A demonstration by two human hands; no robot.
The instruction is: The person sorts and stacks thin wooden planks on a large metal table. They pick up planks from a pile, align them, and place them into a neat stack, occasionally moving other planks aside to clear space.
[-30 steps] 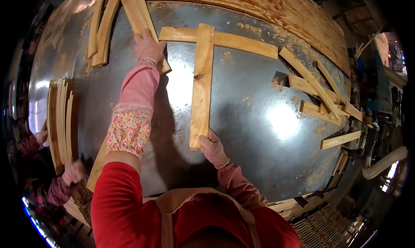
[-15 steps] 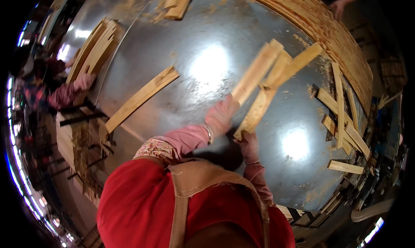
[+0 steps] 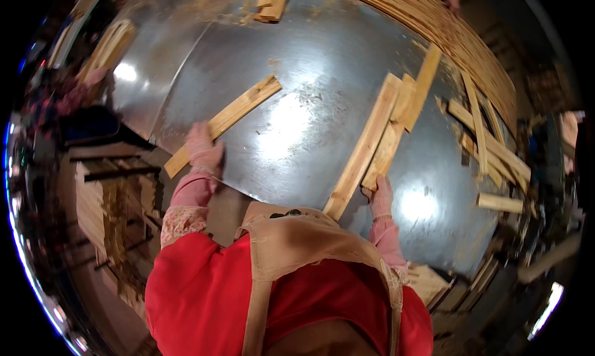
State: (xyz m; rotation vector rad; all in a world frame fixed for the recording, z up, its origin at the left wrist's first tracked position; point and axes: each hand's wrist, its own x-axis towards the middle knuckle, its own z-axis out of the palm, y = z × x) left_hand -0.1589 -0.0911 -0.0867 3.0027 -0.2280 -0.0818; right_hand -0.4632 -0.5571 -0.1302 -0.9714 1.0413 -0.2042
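Note:
My left hand [image 3: 204,148], in a pink glove, is closed over the near part of a wooden board [image 3: 245,108] lying slantwise on the metal tabletop [image 3: 235,176]. My right hand [image 3: 380,198], also gloved, grips the near end of a shorter board [image 3: 385,152]. Alongside that one lies a longer board [image 3: 364,144], its near end reaching the table edge by my apron. A third board [image 3: 424,88] touches the far part of the short board, slanting away from me.
Several narrow offcuts [image 3: 489,142] lie crossed at the right. Stacked sheets [image 3: 434,21] line the far right side. More pieces [image 3: 273,2] lie at the far edge. Another person's gloved hand [image 3: 94,77] holds boards at the left; a slatted wooden stack [image 3: 105,213] stands below.
My left hand has let go of the long board, which now rests on the table, and has moved left onto the separate board. My right hand stays at the short board's end.

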